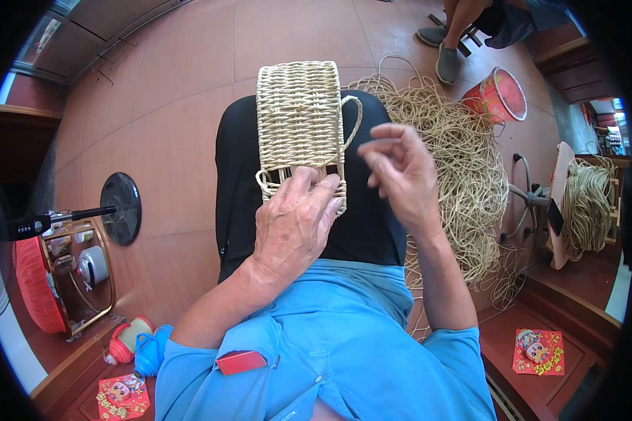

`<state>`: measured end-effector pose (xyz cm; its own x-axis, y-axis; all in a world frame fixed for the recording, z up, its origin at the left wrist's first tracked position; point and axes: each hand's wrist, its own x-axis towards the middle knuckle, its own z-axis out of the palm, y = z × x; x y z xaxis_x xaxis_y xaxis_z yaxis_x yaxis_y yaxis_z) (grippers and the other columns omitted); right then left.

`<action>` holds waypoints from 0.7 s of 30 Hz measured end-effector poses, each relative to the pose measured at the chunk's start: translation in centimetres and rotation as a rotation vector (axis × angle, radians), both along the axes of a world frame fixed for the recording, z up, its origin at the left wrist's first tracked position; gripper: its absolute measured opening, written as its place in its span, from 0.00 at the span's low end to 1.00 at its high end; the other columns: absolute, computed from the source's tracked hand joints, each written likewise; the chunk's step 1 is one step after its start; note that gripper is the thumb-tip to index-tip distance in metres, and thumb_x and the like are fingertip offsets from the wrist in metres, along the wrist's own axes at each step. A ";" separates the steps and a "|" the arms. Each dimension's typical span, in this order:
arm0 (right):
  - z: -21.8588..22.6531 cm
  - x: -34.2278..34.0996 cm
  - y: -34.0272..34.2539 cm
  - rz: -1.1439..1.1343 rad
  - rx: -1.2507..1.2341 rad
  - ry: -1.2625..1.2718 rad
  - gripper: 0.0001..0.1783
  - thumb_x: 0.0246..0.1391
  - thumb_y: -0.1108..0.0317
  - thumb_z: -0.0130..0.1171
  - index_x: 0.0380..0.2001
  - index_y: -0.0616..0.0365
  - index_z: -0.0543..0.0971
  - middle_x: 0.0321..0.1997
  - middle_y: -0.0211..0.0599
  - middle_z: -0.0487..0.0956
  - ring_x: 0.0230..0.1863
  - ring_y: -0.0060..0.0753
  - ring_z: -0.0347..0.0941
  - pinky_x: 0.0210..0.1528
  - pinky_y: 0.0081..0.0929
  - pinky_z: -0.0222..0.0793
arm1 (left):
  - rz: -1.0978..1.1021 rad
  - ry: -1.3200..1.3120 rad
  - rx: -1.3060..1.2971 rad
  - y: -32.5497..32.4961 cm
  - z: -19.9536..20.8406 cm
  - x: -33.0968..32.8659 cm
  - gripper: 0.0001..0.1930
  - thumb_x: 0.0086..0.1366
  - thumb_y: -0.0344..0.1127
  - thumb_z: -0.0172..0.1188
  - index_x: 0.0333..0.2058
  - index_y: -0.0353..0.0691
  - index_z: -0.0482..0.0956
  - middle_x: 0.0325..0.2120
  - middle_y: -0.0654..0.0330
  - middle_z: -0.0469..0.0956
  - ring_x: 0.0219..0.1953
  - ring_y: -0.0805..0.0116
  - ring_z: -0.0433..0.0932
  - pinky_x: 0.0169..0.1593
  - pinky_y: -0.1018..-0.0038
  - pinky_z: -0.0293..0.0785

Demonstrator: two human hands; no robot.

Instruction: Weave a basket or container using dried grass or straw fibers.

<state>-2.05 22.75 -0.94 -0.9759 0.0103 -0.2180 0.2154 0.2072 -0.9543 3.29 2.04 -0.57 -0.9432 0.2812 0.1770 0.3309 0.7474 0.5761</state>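
A pale woven straw basket (298, 112) lies across my black-trousered lap, its tightly woven face up. At its near end is a gap with upright strands, and a small cord loop (263, 181) sticks out on the left. A larger twisted loop (358, 121) bends out from the right edge. My left hand (295, 214) grips the near end, fingers pressed over the gap and thumb along the right corner. My right hand (402, 172) is raised right of the basket, apart from it, with fingers curled toward the thumb. Whatever may be between those fingertips is too fine to make out.
A big heap of loose straw cord (463, 182) covers the floor at right. Beyond it are a red bucket (495, 95) and another person's shoes (448, 64). A cord bundle (590, 203) hangs at far right. A round black stand base (121, 208) stands left.
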 end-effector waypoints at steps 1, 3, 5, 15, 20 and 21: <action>-0.2 0.5 0.0 0.028 -0.032 0.048 0.18 0.73 0.75 0.63 0.63 0.61 0.77 0.48 0.38 0.90 0.31 0.15 0.82 0.30 0.17 0.78 | -0.001 -0.001 0.001 -0.1 0.1 0.0 0.16 0.72 0.36 0.72 0.56 0.43 0.86 0.46 0.56 0.79 0.45 0.52 0.86 0.47 0.57 0.84; -0.4 1.2 -0.1 0.126 -0.032 -0.161 0.21 0.74 0.76 0.62 0.66 0.63 0.75 0.50 0.39 0.90 0.30 0.16 0.81 0.28 0.17 0.76 | -0.013 -0.083 -0.024 0.0 0.4 -0.1 0.17 0.72 0.37 0.72 0.57 0.44 0.86 0.47 0.55 0.80 0.47 0.51 0.87 0.49 0.56 0.85; -0.3 1.4 -0.2 0.148 -0.031 -0.140 0.24 0.74 0.76 0.61 0.70 0.62 0.73 0.51 0.41 0.91 0.29 0.16 0.81 0.27 0.17 0.75 | -0.024 -0.102 -0.041 0.1 0.7 -0.3 0.17 0.71 0.37 0.73 0.57 0.44 0.86 0.47 0.55 0.80 0.47 0.50 0.87 0.49 0.56 0.85; -0.9 -1.0 0.2 0.399 -0.254 -0.234 0.36 0.74 0.79 0.57 0.81 0.64 0.62 0.47 0.38 0.89 0.29 0.15 0.79 0.26 0.17 0.74 | -0.033 -0.161 -0.026 0.1 0.6 -0.3 0.19 0.70 0.35 0.74 0.58 0.41 0.85 0.53 0.50 0.82 0.50 0.46 0.88 0.54 0.53 0.85; -2.1 0.4 -0.7 0.253 -0.084 -0.069 0.37 0.67 0.80 0.59 0.79 0.62 0.67 0.42 0.33 0.87 0.28 0.15 0.76 0.27 0.18 0.74 | 0.050 0.011 0.105 0.0 0.0 0.9 0.23 0.68 0.28 0.74 0.61 0.40 0.84 0.58 0.48 0.82 0.46 0.50 0.89 0.48 0.58 0.87; -2.3 0.6 -0.9 0.184 0.016 -0.006 0.37 0.66 0.80 0.60 0.77 0.62 0.68 0.42 0.33 0.87 0.28 0.16 0.76 0.26 0.18 0.73 | 0.077 0.001 0.169 -0.2 -0.1 1.1 0.23 0.68 0.25 0.74 0.61 0.40 0.84 0.59 0.47 0.82 0.44 0.53 0.89 0.45 0.61 0.88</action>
